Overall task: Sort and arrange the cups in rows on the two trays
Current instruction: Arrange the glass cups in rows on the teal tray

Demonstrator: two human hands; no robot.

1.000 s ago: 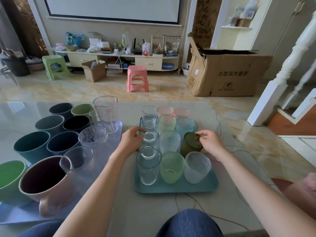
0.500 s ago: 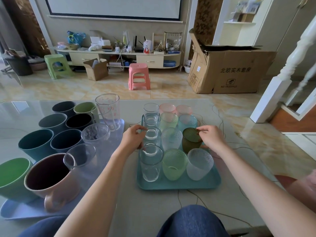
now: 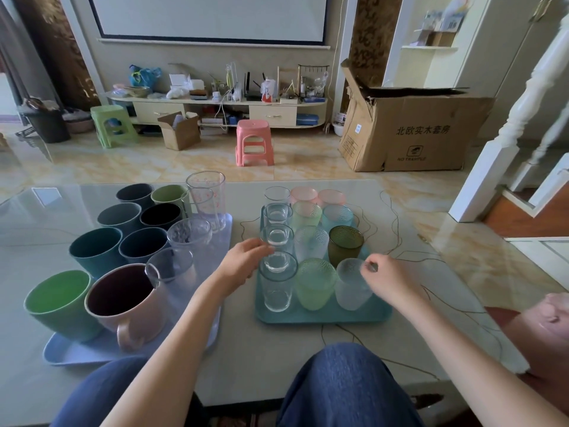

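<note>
From the head camera we saw two trays on the pale glossy worktop [image 3: 308, 359]. The teal tray [image 3: 323, 315] carried twelve small tumblers in three rows running away from us: four clear glasses [image 3: 277, 288] on its left, a middle row of textured green, frosted, pale green and pink, and a right row of frosted [image 3: 352, 285], dark green [image 3: 345, 245], blue and pink. The lavender tray [image 3: 77, 352] on the left held eleven larger cups: a green one, a pink mug [image 3: 129, 303], six dark or muted mugs, and three clear cups.

Our left hand [image 3: 243, 263] lay loosely curled, fingertips against a clear glass, gripping nothing. Our right hand [image 3: 391, 278] pinched the frosted tumbler's rim. Thin wires [image 3: 400, 257] trailed over the worktop beside the teal tray; a pink stool [image 3: 254, 143] and cardboard box [image 3: 409, 131] stood on the floor beyond.
</note>
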